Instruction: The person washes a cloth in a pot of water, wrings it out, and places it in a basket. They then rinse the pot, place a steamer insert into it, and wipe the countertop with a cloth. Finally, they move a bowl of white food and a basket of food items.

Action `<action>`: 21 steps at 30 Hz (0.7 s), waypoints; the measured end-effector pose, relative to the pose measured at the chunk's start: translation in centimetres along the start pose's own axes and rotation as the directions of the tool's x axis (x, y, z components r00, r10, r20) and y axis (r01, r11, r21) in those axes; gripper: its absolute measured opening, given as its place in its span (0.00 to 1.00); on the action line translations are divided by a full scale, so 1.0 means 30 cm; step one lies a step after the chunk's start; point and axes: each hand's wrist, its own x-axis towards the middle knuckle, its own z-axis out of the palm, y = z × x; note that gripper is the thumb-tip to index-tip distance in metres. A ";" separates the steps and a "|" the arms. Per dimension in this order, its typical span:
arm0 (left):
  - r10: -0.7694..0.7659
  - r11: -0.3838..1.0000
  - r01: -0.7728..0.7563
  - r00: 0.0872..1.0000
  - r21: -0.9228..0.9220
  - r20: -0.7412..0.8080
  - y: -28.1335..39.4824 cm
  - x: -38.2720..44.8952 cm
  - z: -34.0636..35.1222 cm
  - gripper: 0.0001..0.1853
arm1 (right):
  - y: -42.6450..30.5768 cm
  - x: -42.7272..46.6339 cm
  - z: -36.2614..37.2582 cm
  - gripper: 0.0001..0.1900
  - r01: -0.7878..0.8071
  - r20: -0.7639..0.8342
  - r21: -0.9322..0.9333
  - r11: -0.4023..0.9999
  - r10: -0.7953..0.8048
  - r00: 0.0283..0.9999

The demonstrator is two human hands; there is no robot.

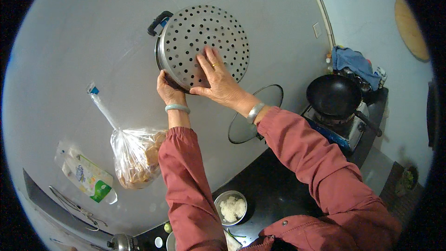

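Note:
A round metal steamer rack or plate (209,31) with many holes is up against the grey wall, with a black-handled metal pan or pot part (158,24) behind it. My left hand (171,90) grips the lower left rim of this stack from below. Spread over the lower part of the perforated face is my right hand (217,80), its fingertips touching the metal and its thumb near the lower rim. What hangs or holds the stack at the back is hidden.
A glass lid (256,113) leans on the wall. At right, a black wok (333,96) sits on a gas stove (331,136). A bowl of white rice-like food (232,209) stands on the dark counter (271,181). A plastic bag (137,157) and a tissue pack (87,176) hang at left.

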 end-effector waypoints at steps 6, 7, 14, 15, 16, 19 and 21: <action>0.041 0.996 -0.034 0.996 0.078 -0.079 -0.041 -0.015 -0.006 0.17 | 0.015 -0.020 0.035 0.53 -0.047 0.088 -0.079 0.996 0.054 0.995; 0.052 0.995 -0.043 0.994 0.093 -0.096 -0.041 -0.019 -0.013 0.16 | 0.016 -0.029 0.038 0.51 -0.040 0.089 -0.072 0.997 0.046 0.995; 0.098 0.929 -0.044 0.986 0.368 -0.131 -0.007 -0.147 -0.073 0.21 | 0.025 -0.070 0.063 0.47 0.026 0.085 -0.085 0.996 -0.018 0.996; 0.107 0.901 -0.035 0.984 0.432 -0.144 -0.008 -0.181 -0.078 0.24 | 0.032 -0.072 0.069 0.46 0.046 0.071 -0.085 0.995 -0.040 0.997; 0.146 0.857 -0.066 0.982 0.511 -0.119 -0.009 -0.227 -0.083 0.24 | 0.036 -0.080 0.075 0.45 0.000 0.119 -0.103 0.995 0.012 0.993; 0.087 0.697 -0.102 0.995 0.710 0.058 0.010 -0.409 -0.127 0.23 | 0.049 -0.124 0.076 0.39 0.107 -0.007 -0.122 0.987 -0.109 0.994; 0.004 0.721 -0.083 0.993 0.688 0.116 0.019 -0.584 -0.172 0.20 | 0.037 -0.190 0.052 0.36 0.078 -0.016 -0.145 0.986 -0.081 0.997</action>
